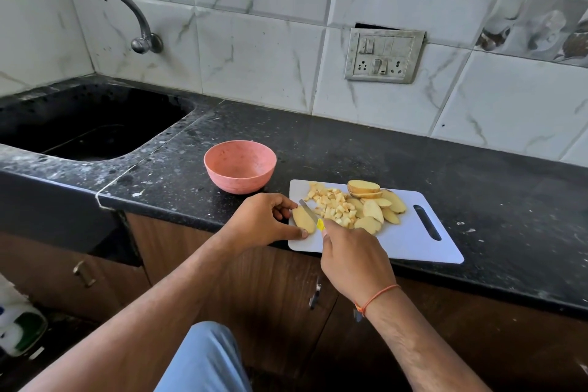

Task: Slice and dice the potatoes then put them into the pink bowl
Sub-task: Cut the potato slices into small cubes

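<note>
Left hand pinches a pale potato slice flat on the cutting board; right hand grips the knife against it.

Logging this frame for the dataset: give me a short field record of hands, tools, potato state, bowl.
left hand: holds slice on board
right hand: grip on knife, blade at the slice
dice: piled mid-board
slices: uncut, right of dice
bowl: on counter, left of board, no potato visible inside
sink: far left
</note>
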### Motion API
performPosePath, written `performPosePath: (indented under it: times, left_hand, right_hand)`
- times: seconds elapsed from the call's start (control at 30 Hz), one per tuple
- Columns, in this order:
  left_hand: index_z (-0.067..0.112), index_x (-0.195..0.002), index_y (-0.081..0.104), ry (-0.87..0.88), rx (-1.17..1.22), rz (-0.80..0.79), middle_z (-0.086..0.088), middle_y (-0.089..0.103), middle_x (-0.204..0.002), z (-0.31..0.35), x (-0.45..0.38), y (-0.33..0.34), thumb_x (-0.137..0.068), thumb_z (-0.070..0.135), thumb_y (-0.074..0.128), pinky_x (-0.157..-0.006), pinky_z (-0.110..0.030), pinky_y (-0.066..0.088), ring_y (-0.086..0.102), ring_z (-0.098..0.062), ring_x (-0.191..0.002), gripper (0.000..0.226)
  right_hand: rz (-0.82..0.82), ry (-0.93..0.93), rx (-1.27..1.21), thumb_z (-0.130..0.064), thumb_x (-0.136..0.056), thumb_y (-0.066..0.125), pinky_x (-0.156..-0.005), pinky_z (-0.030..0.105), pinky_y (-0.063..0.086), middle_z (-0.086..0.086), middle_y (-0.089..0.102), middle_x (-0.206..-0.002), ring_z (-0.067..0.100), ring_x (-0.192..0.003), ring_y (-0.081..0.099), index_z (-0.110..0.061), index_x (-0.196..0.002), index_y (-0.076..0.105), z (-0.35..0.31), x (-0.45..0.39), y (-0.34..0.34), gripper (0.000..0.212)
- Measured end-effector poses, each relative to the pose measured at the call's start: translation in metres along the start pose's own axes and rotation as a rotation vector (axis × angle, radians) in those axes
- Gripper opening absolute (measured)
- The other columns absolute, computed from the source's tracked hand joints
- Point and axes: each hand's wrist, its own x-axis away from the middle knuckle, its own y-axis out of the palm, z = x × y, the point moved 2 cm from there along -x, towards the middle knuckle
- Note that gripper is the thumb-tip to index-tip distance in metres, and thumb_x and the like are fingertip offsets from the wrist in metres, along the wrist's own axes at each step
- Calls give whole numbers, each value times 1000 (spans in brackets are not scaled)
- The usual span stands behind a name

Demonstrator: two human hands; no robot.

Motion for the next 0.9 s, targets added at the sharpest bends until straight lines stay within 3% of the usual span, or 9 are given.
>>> performPosePath:
  times: [0.23, 0.47, 0.67, 0.9]
  left_hand:
    - [32, -118, 75, -2, -12, 38, 16, 71, -95, 3, 4, 1, -66, 52, 98, -65, -14, 50, 65, -4, -83, 60]
    - [31, -118, 75, -4, -19, 46, 14, 71, -95, 5, 6, 1, -67, 51, 98, -69, -14, 54, 66, -5, -84, 60]
    - [28, -121, 74, -23, -25, 11, 14, 70, -97, 6, 3, 0, -66, 51, 98, -70, -16, 52, 65, -5, -85, 64]
    - [31, -117, 73, -39, -1, -27, 15, 71, -101, 5, 1, -5, -59, 53, 100, -76, -15, 53, 67, -4, -93, 68]
  right_hand:
    - [-52, -7, 67, -26, -108, 45, -69, 34, 58, 2, 69, -93, 18, -84, 65, -24, -148, 46, -1, 10, 4, 40]
    - [-83, 1, 72, -30, -110, 43, -55, 24, 39, -6, 55, -79, 11, -70, 56, -26, -147, 41, 3, 42, -5, 38]
    - [-97, 31, 71, -33, -111, 37, -60, 24, 54, -6, 62, -84, 10, -72, 62, -28, -149, 39, 8, 68, -16, 39]
    - [-8, 61, -23, -38, -111, 32, -48, 23, 36, -11, 52, -70, 9, -61, 55, -33, -151, 40, 10, 71, -25, 41]
